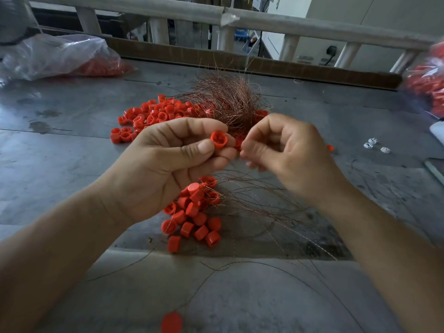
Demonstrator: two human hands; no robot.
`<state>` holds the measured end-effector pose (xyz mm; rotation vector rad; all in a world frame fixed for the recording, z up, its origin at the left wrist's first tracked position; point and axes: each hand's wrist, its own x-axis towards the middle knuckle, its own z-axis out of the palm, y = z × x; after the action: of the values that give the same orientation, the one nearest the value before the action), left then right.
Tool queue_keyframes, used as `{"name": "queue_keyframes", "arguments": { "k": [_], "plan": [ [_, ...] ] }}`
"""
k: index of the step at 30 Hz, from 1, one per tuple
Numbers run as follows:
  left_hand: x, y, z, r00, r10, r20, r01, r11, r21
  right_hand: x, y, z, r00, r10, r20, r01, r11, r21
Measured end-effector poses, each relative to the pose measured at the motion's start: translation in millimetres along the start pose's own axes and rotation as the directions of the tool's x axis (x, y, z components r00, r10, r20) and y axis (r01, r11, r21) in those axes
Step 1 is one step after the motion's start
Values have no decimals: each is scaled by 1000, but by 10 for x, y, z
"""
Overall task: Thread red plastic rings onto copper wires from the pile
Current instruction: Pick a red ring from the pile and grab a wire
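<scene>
While a cup-shaped red ring (218,139) is pinched between thumb and fingers of the left hand (168,159), the right hand (286,152) is curled just beside it, its grip lost to blur. Beyond, glossy rings (149,114) are heaped against a wiry copper tangle (228,99).

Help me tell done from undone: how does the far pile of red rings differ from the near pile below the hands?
The far pile lies spread beside the copper wire bundle, many rings hollow side up; the near pile is bunched, mostly closed faces showing. Thin wires trail right from the near pile, suggesting threading; the far pile's rings look loose. Both hold the same small red rings.
</scene>
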<state>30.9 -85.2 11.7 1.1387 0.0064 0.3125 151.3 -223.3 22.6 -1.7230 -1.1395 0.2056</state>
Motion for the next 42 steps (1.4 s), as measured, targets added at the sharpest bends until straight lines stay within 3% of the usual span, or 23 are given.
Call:
{"name": "queue_keyframes", "arguments": {
  "k": [4, 8, 14, 21, 24, 27, 30, 34, 42],
  "plan": [
    [2, 6, 2, 1000, 2, -22, -2, 1000, 1, 167, 279, -261, 969, 125, -214, -184, 942, -282],
    [-10, 28, 6, 1000, 7, -30, -7, 1000, -3, 214, 503, -350, 952, 210, -225, -294, 833, -468],
    [-16, 23, 10, 999, 9, -33, -10, 1000, -28, 217, 552, -181, 988, 77, -133, -134, 856, -499],
    [-8, 7, 9, 1000, -2, -24, 2, 1000, -5, 253, 631, -99, 996, 53, -74, -87, 771, -631],
    [-7, 11, -4, 1000, -7, -21, 7, 1000, 7, 243, 566, -198, 988, 72, -136, -131, 853, -505],
    [4, 10, -24, 999, -15, -40, 16, 999, 27, 200, 350, -292, 982, 151, -111, -160, 985, -69],
    [7, 1, -25, 998, -34, -54, 37, 998, 54, 128, 132, -265, 990, 141, 2, -134, 942, 306],
    [10, -29, -4, 993, -38, -111, 52, 990, 127, 51, -19, -129, 995, 56, 83, -84, 922, 378],
    [-2, -35, 34, 994, -28, -107, 49, 979, 200, -2, -40, -6, 994, -22, 106, -18, 932, 362]
  ]
}}
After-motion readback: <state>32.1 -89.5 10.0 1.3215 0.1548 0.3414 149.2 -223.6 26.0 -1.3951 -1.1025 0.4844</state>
